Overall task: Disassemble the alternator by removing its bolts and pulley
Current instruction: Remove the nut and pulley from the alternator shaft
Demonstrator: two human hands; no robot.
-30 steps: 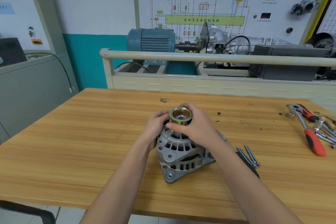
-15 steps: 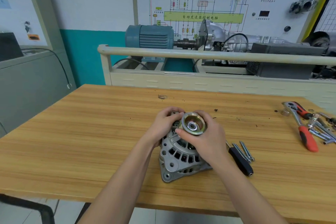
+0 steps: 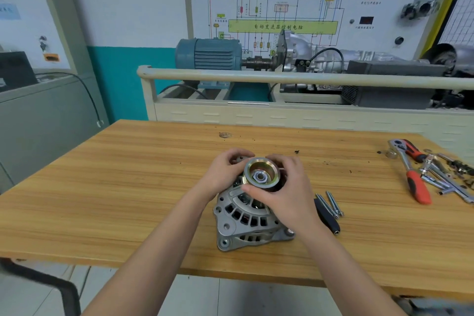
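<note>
- Head view: the right hand (image 3: 287,192) curls around the pulley (image 3: 261,173), thumb on its near rim, fingers wrapped over the far side.
- Left hand (image 3: 225,174) grips the alternator (image 3: 246,215) at its upper left, fingers bent over the housing just beside the pulley.
- Between both hands, the brass-coloured, grooved pulley sits on top, with a hex nut (image 3: 259,176) in its centre.
- Grey, vented alternator rests tilted on the wooden table (image 3: 128,187).
- Bolts (image 3: 331,204) and a black handle (image 3: 327,215) lie just right of it; a ratchet (image 3: 407,169) is farther right.
</note>
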